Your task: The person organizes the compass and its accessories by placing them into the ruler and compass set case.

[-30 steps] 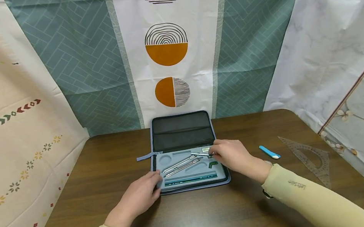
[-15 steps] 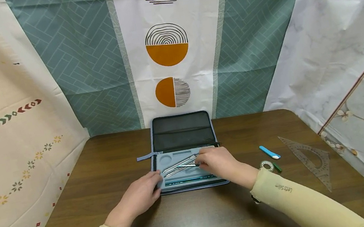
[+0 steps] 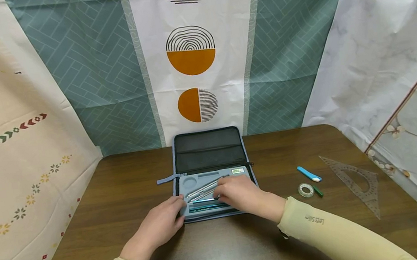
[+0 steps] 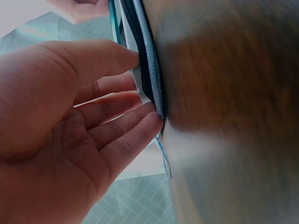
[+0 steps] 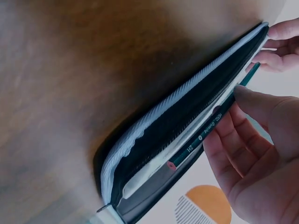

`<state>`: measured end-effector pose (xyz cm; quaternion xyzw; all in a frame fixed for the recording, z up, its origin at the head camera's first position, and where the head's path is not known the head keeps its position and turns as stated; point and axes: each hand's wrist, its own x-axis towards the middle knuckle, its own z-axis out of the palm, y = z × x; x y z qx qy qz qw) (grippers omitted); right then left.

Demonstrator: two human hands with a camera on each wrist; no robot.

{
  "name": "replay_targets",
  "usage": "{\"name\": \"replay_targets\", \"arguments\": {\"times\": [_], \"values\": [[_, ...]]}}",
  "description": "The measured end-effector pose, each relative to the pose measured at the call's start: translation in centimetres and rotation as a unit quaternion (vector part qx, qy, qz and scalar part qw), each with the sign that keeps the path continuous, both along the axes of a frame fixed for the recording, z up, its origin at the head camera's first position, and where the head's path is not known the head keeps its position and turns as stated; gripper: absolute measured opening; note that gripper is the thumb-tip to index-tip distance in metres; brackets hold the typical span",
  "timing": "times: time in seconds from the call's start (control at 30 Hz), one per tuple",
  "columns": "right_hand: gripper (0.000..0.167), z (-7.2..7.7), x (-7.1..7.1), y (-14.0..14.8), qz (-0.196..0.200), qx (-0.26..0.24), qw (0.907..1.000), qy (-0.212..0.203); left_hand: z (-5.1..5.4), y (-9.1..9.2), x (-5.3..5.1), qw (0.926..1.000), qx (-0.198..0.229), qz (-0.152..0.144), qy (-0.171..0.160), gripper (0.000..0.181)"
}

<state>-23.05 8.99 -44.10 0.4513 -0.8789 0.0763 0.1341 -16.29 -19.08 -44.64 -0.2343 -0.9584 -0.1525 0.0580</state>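
A drafting case (image 3: 209,151) lies unzipped, its dark lid standing at the back and a grey-blue tray (image 3: 189,182) in front. My left hand (image 3: 158,228) holds the case's front left corner, thumb and fingertips at the zip edge in the left wrist view. My right hand (image 3: 239,194) is over the tray and pinches a slim light-blue stick (image 3: 204,200); whether it is a pen or pencil cannot be told. Silver compasses (image 3: 201,190) lie just behind it. Along the tray's front sits a dark green pencil (image 5: 205,132) marked 2H, passing by my right thumb.
To the right on the wooden table (image 3: 277,160) lie a blue cutter-like tool (image 3: 309,174), a roll of tape (image 3: 301,191), a small green piece (image 3: 317,191) and a clear set square (image 3: 354,183). Patterned cloth hangs behind and at both sides.
My right hand has moved left and toward the front of the tray, carrying the slim stick from the tray's back right to in front of the compasses. My left hand has stayed put.
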Motion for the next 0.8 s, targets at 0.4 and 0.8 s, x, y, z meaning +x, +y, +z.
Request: {"name": "replay_targets", "arguments": {"times": [0.4,0.8], "values": [[0.011,-0.1,0.2,-1.1,0.0,0.02,0.9998,0.007,-0.1,-0.1,-0.1,1.0,0.0,0.001,-0.004,0.026],[0.009,-0.2,0.1,-1.3,0.005,0.019,0.9998,-0.007,0.2,0.0,0.0,1.0,-0.001,-0.002,-0.008,0.026]]}}
